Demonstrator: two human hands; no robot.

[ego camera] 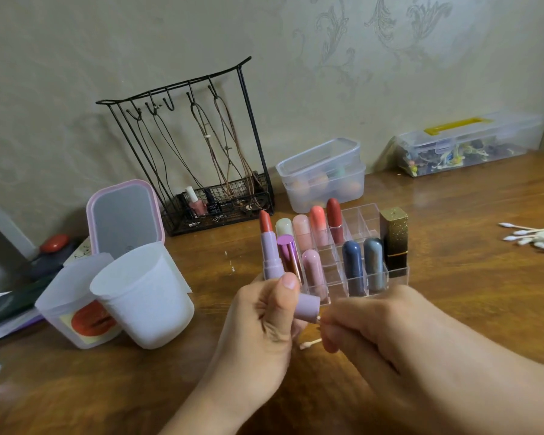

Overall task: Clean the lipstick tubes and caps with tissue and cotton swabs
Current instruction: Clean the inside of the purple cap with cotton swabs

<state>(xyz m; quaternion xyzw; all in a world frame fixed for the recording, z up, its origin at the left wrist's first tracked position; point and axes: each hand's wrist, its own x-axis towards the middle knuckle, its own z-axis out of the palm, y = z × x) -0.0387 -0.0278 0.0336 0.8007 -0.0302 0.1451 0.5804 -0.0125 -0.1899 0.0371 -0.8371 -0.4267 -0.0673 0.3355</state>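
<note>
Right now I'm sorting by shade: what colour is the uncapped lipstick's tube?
Pale lilac tube, coral-red bullet; head view.

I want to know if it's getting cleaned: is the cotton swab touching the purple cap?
Touching. The head view shows the cotton swab, pinched by the right hand, with its tip meeting the open end of the purple cap held in the left hand.

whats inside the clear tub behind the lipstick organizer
Through the clear tub show rounded orange and pale green shapes, probably makeup sponges. Its frosted walls blur them, and the organizer covers its base.
</note>
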